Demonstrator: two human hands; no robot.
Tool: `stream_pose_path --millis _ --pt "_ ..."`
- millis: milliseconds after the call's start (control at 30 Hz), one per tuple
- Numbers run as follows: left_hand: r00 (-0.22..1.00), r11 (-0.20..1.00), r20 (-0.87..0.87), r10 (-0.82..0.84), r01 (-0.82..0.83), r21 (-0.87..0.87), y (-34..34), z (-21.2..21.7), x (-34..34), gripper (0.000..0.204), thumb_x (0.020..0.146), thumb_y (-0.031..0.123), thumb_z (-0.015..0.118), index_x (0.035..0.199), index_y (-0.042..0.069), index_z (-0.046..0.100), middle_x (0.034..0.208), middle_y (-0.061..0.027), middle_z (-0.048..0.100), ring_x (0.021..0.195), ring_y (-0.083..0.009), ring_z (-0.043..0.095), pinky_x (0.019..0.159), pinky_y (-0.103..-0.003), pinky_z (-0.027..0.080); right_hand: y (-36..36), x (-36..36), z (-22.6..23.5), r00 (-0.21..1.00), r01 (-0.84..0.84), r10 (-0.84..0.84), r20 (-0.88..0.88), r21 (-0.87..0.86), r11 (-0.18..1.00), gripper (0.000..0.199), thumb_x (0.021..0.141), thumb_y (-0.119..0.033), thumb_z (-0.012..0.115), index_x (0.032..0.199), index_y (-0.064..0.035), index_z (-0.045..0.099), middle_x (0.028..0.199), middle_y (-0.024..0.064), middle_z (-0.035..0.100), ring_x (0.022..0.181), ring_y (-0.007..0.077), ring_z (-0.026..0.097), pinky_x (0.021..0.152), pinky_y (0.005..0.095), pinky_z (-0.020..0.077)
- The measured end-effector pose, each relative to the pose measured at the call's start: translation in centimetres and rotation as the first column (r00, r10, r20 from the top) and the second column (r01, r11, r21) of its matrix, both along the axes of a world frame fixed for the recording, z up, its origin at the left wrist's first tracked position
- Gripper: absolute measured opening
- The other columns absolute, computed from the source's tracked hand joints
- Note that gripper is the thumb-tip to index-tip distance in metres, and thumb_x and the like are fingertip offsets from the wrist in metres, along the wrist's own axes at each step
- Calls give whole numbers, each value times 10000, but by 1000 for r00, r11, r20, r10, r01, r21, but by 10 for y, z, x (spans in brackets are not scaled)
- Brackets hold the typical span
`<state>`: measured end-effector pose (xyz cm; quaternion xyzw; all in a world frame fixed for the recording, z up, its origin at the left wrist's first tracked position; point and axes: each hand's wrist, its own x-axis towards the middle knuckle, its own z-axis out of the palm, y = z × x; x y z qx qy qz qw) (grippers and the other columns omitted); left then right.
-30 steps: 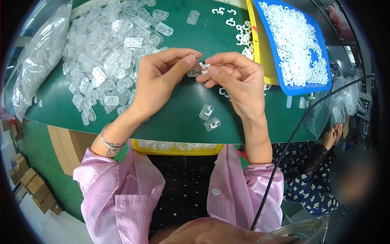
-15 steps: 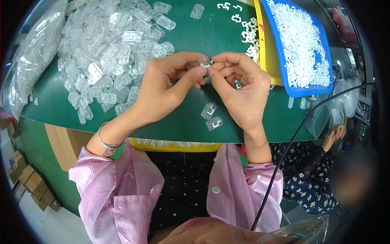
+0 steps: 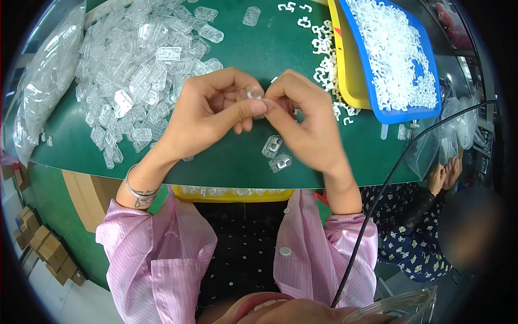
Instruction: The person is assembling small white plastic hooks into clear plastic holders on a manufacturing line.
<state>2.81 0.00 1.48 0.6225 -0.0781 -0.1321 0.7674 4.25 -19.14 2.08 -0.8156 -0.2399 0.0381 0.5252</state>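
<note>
My left hand (image 3: 208, 110) pinches a small clear plastic case (image 3: 252, 94) between thumb and fingers, above the green table. Against the right edge of that case, my right hand (image 3: 307, 121) has its thumb and forefinger closed together; the fingers hide most of the piece. Below my hands lie two clear cases, the upper one (image 3: 272, 146) and the lower one (image 3: 280, 162), each with a white part inside. A large heap of clear plastic cases (image 3: 145, 70) spreads to the left of my left hand. Small white plastic clips (image 3: 325, 67) lie beyond my right hand.
A blue tray (image 3: 396, 117) full of white clips leans over a yellow bin (image 3: 350, 92) at the right. A big clear bag (image 3: 46, 92) rests at the left edge. A black cable (image 3: 396, 167) crosses the right side. Another person's hands (image 3: 443, 176) are at the far right.
Both hands have moved slightly left with the clear case. The right hand has turned, its fingers curling closer over the case. The white part seen in the case earlier is now mostly covered.
</note>
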Motion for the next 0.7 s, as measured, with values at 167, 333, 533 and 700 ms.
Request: stream_pose_path --millis 167,333,533,700 --pt "804 805 382 -455 189 562 -1 -2 -10 100 848 12 629 936 -27 604 725 -115 599 618 -225 577 547 -299 437 -18 13 7 926 351 -314 210 -170 921 83 836 -18 661 912 14 669 741 57 632 599 83 554 532 225 448" --pt "795 652 341 -502 88 753 -18 -13 -28 185 840 109 661 954 -12 580 880 -148 511 627 -346 567 600 -416 483 -2 9 -15 966 174 -84 245 -373 911 130 730 40 647 857 18 630 811 148 563 728 324 601 632 399 491" --pt "701 79 538 -468 -574 815 -13 0 -6 140 682 48 647 755 -8 541 814 -117 506 795 -250 536 539 -308 505 7 15 -18 933 185 21 358 -532 827 107 719 59 611 809 19 572 839 164 503 825 347 562 703 430 481" --pt "708 112 398 -583 -415 903 1 1 6 220 669 40 623 869 -9 547 869 -115 513 840 -254 527 658 -311 504 -4 22 -18 978 138 -75 194 -336 932 90 764 36 637 815 9 568 881 171 514 860 355 549 768 433 469"
